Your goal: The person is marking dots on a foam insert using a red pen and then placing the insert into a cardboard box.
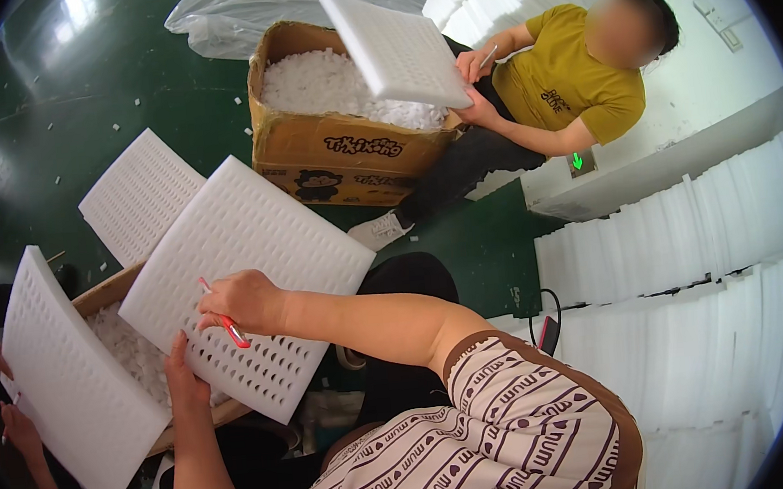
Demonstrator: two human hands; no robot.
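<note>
A white foam sheet (252, 247) with rows of small oval slots lies tilted in front of me, over a cardboard box. Slots near its lower edge show dark, as open holes; most others look white. My right hand (246, 304) is closed round a slim red-and-white tool (235, 333), held against the sheet's face; its exact kind is unclear. At the sheet's lower left edge, my left hand (186, 379) grips the foam, with part of its fingers hidden. White foam bits (126, 347) fill the box (107, 290) beneath.
At left, a co-worker's hands (19, 431) hold another foam sheet (78, 384). A slotted sheet (140, 192) lies beyond mine. Across from me, a person in a yellow shirt (563, 76) holds a sheet (398, 48) over a carton (346, 151) of foam bits. Foam stacks (677, 313) stand at right.
</note>
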